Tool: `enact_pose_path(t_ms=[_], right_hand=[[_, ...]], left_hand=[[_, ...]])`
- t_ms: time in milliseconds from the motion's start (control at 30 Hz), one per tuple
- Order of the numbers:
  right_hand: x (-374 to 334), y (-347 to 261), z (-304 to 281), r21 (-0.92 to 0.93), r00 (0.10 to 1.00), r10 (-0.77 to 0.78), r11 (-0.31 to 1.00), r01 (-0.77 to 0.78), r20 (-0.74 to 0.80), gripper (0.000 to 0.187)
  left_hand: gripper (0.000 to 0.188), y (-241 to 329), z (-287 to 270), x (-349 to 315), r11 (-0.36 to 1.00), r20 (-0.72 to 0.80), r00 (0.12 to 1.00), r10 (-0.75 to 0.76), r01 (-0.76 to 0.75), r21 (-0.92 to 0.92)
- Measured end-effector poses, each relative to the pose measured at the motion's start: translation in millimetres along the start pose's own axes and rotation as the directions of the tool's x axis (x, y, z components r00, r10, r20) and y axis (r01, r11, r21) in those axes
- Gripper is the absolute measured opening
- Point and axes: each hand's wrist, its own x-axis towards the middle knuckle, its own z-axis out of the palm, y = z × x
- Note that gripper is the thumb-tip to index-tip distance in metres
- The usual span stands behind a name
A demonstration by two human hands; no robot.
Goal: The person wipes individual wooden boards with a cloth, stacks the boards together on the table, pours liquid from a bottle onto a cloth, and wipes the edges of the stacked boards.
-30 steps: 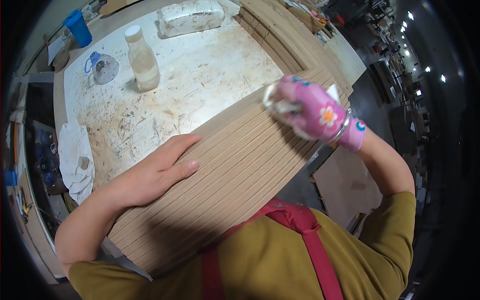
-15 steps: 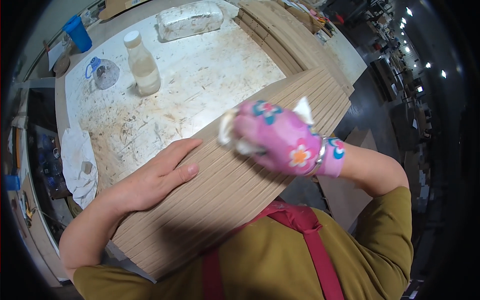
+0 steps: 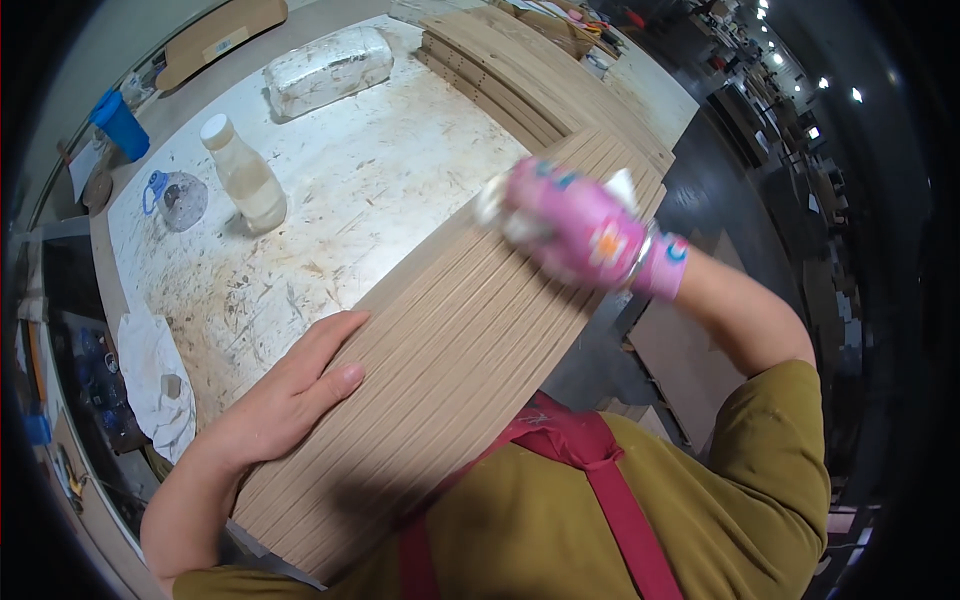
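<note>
A long grooved wooden panel [image 3: 430,340] lies slantwise in front of me, from the lower left to the upper right, over the edge of the worktable. My bare left hand [image 3: 290,395] rests on its far-left edge, index finger and thumb stretched out; the other fingers are partly hidden. In a pink flowered glove, my right hand [image 3: 575,225] is closed on a white cloth [image 3: 495,200] and presses it to the far right part of the panel. Cloth shows on both sides of the glove, which is blurred by motion.
On the stained white tabletop [image 3: 330,190] stand a bottle of pale liquid [image 3: 245,180], a small clear container with a blue handle [image 3: 180,200] and a wrapped block [image 3: 330,75]. Stacked boards [image 3: 500,85] lie at the far right. A blue cup [image 3: 120,125] and crumpled white cloth [image 3: 155,390] are left.
My right hand has slid the cloth up and to the right along the panel. The left hand stays at the panel's edge. The whole view has shifted a little.
</note>
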Motion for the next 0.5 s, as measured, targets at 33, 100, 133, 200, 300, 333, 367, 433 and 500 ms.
enact_pose_path(t_ms=[33, 100, 133, 200, 300, 333, 367, 433, 500], right_hand=[[-9, 38, -7, -0.11, 0.994, -0.052, 0.993, 0.041, -0.099, 0.027], [-12, 46, -18, -0.095, 0.985, 0.159, 0.982, -0.165, -0.064, 0.029], [-17, 50, -16, -0.061, 0.984, 0.162, 0.984, -0.167, -0.08, 0.03], [-6, 1, 1, -0.15, 1.0, -0.026, 0.988, 0.024, -0.015, 0.034], [-5, -27, 18, -0.113, 0.989, -0.148, 0.982, 0.148, 0.013, 0.045], [-7, -13, 17, -0.019, 0.992, -0.123, 0.992, 0.122, -0.023, 0.042], [-1, -5, -2, -0.095, 0.97, -0.242, 0.966, 0.24, -0.009, 0.04], [-8, 36, -15, -0.054, 0.997, 0.025, 0.998, -0.029, -0.07, 0.019], [-15, 48, -25, -0.184, 0.975, 0.202, 0.959, -0.215, -0.086, 0.016]], left_hand=[[0.054, 3, 0, 3, 1.0, 0.004, 1.0, -0.001, 0.0, 0.01], [0.054, 4, -1, 6, 1.0, 0.009, 1.0, 0.002, -0.002, 0.01], [0.053, 6, -1, 10, 1.0, 0.022, 1.0, 0.008, -0.008, 0.013], [0.053, 4, -2, 12, 1.0, 0.019, 1.0, 0.009, -0.009, 0.019], [0.053, 1, -1, 6, 1.0, 0.016, 1.0, 0.007, -0.007, 0.014], [0.053, 2, -1, 4, 1.0, 0.011, 1.0, 0.009, -0.009, -0.001], [0.053, 0, -1, 1, 1.0, 0.009, 1.0, -0.002, 0.002, -0.002], [0.052, 2, 0, 0, 1.0, 0.001, 1.0, 0.005, -0.005, -0.011], [0.052, 4, 0, 5, 1.0, 0.007, 1.0, 0.006, -0.006, -0.005]])
